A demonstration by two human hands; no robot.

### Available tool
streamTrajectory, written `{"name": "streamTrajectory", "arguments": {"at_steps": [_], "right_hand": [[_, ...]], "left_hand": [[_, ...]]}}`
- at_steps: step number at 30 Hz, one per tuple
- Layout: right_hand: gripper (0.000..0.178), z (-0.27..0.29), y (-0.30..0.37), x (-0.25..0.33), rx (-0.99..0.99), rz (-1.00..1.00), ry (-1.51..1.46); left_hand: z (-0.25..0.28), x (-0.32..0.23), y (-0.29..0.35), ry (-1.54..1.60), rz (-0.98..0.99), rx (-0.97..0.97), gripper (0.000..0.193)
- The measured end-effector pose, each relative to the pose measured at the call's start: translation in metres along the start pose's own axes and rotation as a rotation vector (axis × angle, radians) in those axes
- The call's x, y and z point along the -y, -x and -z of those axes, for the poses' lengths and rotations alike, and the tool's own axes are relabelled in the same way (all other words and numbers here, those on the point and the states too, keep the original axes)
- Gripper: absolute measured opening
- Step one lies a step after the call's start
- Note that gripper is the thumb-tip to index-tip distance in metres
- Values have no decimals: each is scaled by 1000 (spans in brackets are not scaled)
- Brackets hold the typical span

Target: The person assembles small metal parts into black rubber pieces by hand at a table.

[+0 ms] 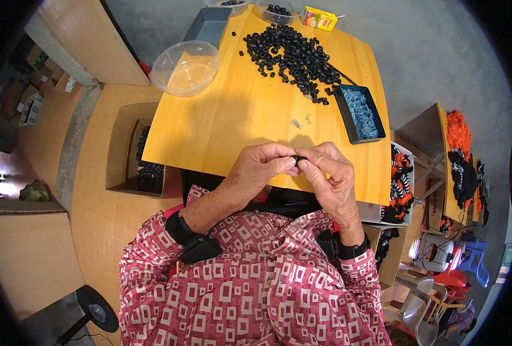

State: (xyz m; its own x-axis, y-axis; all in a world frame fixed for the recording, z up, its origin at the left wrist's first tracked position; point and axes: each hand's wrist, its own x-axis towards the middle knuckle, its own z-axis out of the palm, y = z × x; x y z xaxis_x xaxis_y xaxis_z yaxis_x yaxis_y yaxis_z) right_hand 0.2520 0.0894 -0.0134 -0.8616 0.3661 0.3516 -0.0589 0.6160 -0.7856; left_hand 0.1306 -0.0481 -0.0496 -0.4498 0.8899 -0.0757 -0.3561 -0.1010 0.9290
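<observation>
Over the table's near edge, my left hand (pixel 260 168) and my right hand (pixel 330 177) meet, both closed. Between their fingertips they pinch a small black part (pixel 298 159), mostly covered by the fingers. Just beyond lie two little clusters of tiny silvery pieces (pixel 296 123). A black rectangular tray (pixel 370 140) filled with similar tiny pale pieces sits to the right. Farther back spreads a pile of small black ring-like parts (pixel 290 55), with a thin dark stick (pixel 343 76) at its right edge.
On the yellow wooden table (pixel 210 138), a clear round bowl (pixel 185 68) stands at the left beside a grey tray (pixel 209 26). A tub of black parts (pixel 278 12) and a yellow box (pixel 319 18) are at the back. A cardboard box (pixel 123 150) stands left on the floor.
</observation>
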Motion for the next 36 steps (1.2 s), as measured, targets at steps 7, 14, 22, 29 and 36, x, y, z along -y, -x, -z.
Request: {"name": "streamTrajectory", "arguments": {"at_steps": [7,14,22,29,36], "right_hand": [[20,3,-1,2,-18,-106,-129],[14,3,2,1,-72,-131,-168],[10,10,-2,1,-41,-21,-37],[9,9,-5,3,-13,73,65],[10,-1,-4,4,-54,147,144]], "left_hand": [[1,1,1,146,39,26,23],[2,2,0,189,62,31,23],[1,3,0,118,23,42,23],[-1,1,0,62,18,22,25],[-3,3,1,49,20,-5,23]]}}
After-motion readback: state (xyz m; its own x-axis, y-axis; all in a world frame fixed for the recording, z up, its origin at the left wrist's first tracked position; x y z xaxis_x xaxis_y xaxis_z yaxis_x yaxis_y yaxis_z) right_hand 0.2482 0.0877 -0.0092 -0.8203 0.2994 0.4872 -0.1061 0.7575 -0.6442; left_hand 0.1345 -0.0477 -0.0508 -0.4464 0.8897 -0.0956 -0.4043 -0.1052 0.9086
